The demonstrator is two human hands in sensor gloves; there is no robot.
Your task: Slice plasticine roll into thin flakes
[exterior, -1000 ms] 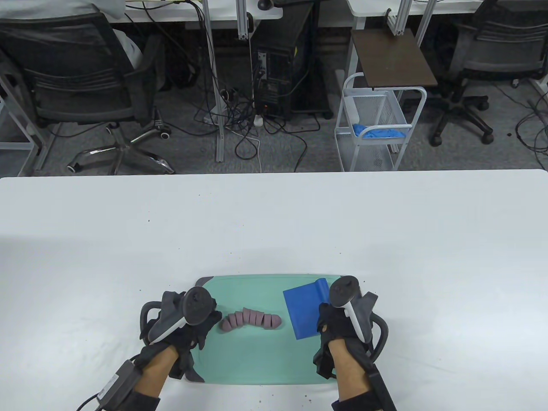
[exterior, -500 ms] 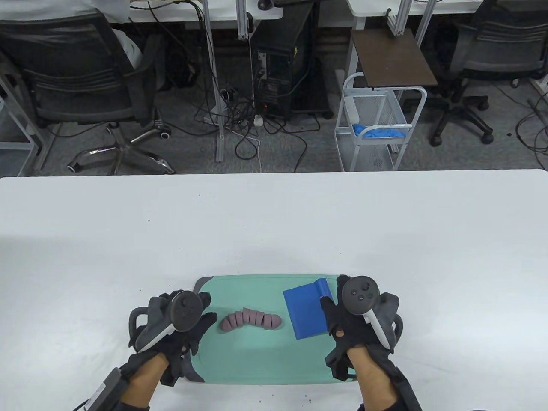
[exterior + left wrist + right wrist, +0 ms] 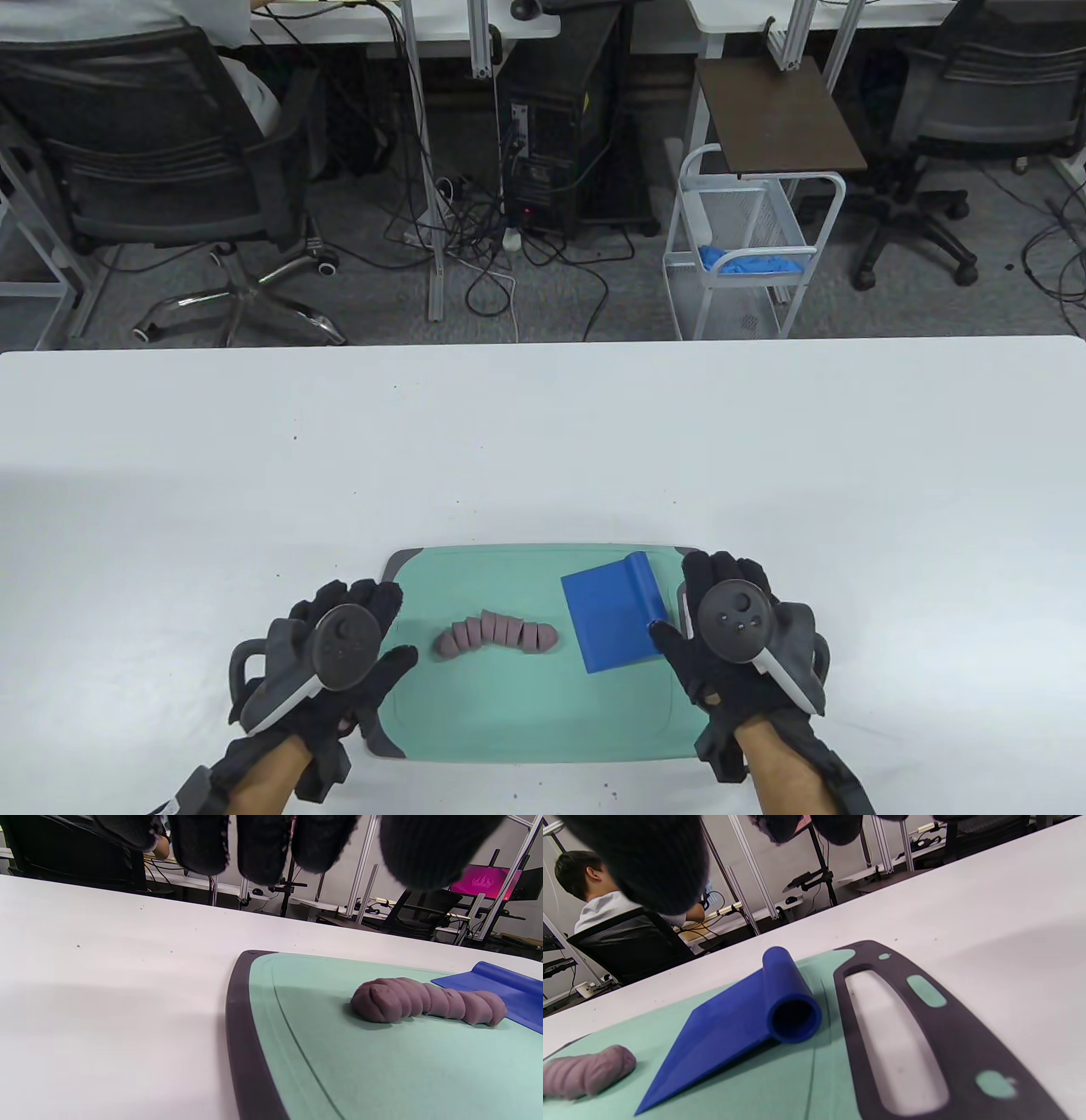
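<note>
The white worktop (image 3: 543,441) spans the whole width of the table view, with office chairs, cables and a wire trolley on the floor beyond its far edge. At its near edge lies a mint-green cutting board (image 3: 509,705) with a dark grey rim and a slotted handle at its right end, seen close in the right wrist view (image 3: 895,1035).

The left hand (image 3: 327,658) lies flat over the board's left end, palm down, fingers spread and released, gripping nothing; its thumb reaches onto the green surface. In the left wrist view its fingertips (image 3: 263,849) hang above the worktop, apart from the clay. The right hand (image 3: 734,637) lies over the board's right end, also spread and released, its thumb just beside the scraper's near right corner; whether it touches cannot be told.

The blue plastic scraper (image 3: 607,620) lies flat on the right part of the board, its rolled tube handle along its right side.

The purple plasticine roll (image 3: 496,637) lies on the board's middle, between the hands and left of the scraper, cut into a curved row of slices leaning on one another (image 3: 428,1001).
</note>
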